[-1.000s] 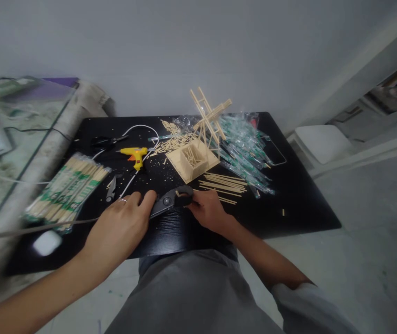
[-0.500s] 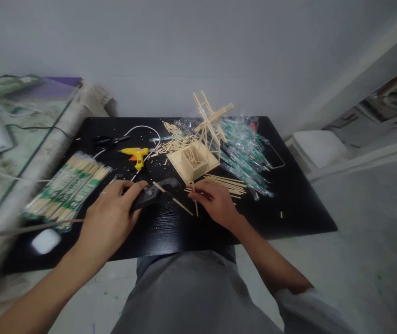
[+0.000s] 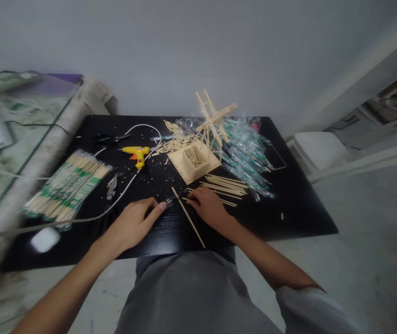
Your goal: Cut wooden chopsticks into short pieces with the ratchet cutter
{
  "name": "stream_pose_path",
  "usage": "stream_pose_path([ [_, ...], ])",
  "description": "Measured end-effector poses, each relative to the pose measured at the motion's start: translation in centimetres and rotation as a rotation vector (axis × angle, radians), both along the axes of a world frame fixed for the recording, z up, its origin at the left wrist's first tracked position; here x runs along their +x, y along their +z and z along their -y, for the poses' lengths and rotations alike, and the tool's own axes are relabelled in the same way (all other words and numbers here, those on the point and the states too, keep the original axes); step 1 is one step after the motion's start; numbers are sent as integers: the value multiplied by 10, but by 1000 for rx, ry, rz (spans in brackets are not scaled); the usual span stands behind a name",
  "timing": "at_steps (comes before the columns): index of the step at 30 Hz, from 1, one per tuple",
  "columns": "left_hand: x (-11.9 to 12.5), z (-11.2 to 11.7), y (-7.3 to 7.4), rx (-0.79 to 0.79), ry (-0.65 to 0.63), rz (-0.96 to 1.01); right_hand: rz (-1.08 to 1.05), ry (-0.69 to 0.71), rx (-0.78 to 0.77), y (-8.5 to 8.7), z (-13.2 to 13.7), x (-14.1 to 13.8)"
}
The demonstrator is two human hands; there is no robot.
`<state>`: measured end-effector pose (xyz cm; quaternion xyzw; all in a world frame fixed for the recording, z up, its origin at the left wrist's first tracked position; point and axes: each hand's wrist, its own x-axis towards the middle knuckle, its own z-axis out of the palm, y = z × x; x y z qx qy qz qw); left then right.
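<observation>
A thin wooden stick (image 3: pixel 193 226) lies slanted on the black table between my hands. Crossing beneath or behind its upper part is a dark slim tool (image 3: pixel 171 201), too blurred to name exactly. My left hand (image 3: pixel 137 221) is closed on the tool's left end, thumb and index finger pressed forward. Close to the tool's other end is my right hand (image 3: pixel 208 204), fingers curled; what they hold is hidden. Several loose sticks (image 3: pixel 228 185) lie just beyond the right hand. A wooden model (image 3: pixel 195 162) with a box full of short pieces and crossed windmill-like arms stands farther back.
A yellow glue gun (image 3: pixel 137 153) and scissors (image 3: pixel 110 139) lie at the back left, with pliers (image 3: pixel 112 188) nearer. Packaged sticks (image 3: pixel 73 185) and a white case (image 3: pixel 45 240) sit at left. Clear-green wrappers (image 3: pixel 245 148) pile at right. A white cord (image 3: pixel 124 191) crosses the table.
My left hand has moved right and toward me, uncovering the pliers and cord. The slanted stick now reaches nearer the table's front edge. My right hand no longer shows the upright stick it pinched.
</observation>
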<state>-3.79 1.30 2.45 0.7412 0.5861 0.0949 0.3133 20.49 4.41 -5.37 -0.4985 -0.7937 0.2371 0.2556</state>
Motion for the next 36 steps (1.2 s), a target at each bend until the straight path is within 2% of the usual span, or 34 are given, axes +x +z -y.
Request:
stream_pose_path([
  [2, 1, 0, -4, -19, -12, 29, -132, -39, 16, 3, 4, -1],
  [3, 1, 0, -6, -23, -20, 42, -225, -51, -31, 6, 6, -1],
  [4, 2, 0, -7, -25, -28, 54, -332, -51, -121, 9, 9, -2],
  [8, 4, -1, -11, -17, -67, 75, -742, -14, -640, 18, 23, -8],
  [10, 6, -1, -12, -4, -77, 45, -845, -58, -731, 19, 29, -12],
  [15, 10, -2, -15, -45, -51, -81, -989, -200, -741, 15, 35, -23],
  [19, 12, -3, -17, -20, -28, -87, -1030, -253, -758, 15, 38, -29],
  [28, 16, -4, -16, -17, -29, -94, -1032, -256, -744, 9, 43, -30],
  [36, 14, -5, -16, 27, -54, -40, -1066, -208, -761, 16, 40, -24],
])
